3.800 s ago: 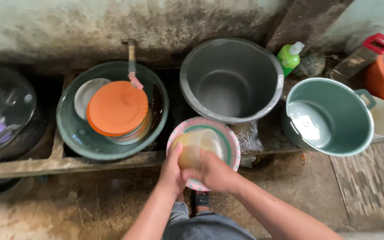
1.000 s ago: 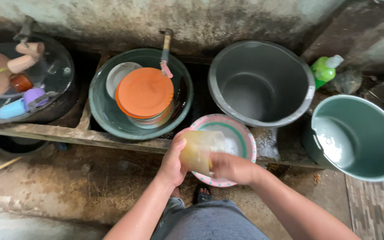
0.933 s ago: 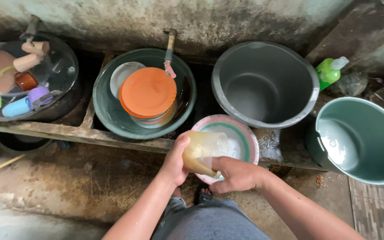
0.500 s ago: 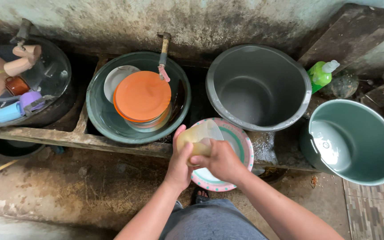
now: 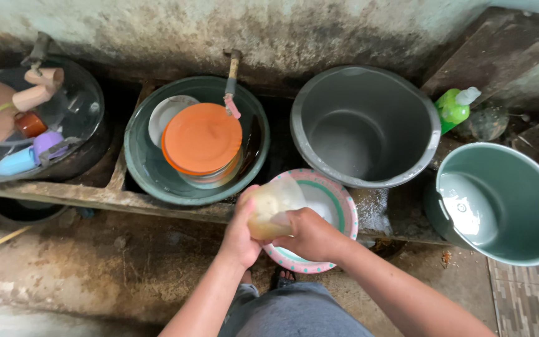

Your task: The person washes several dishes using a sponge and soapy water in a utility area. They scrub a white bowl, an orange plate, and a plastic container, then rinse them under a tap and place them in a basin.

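While both hands are meeting low in the middle of the frame, the left hand (image 5: 241,234) is gripping a translucent plastic cup (image 5: 272,209) from the left side, its fingers wrapped against the cup's wall; the right hand (image 5: 310,234) is curling closed over the cup's lower part from the right, though whether it is holding anything else inside its fist cannot be told. The cup is tilting with its mouth toward the upper right, hovering directly over a pink-rimmed bowl (image 5: 338,212) with a green band; that bowl is sitting at lower centre, just beside a large grey bucket (image 5: 366,128) in the upper middle. At upper centre-left a green basin (image 5: 151,168) is holding an orange plate (image 5: 202,137) stacked on other dishes, with a tap (image 5: 232,75) hanging over it; at the far upper left a dark tub (image 5: 85,125) is holding cups and small utensils; at the right edge a teal bucket (image 5: 519,206) is standing with water in it; a green bottle (image 5: 453,109) is resting in the upper right.
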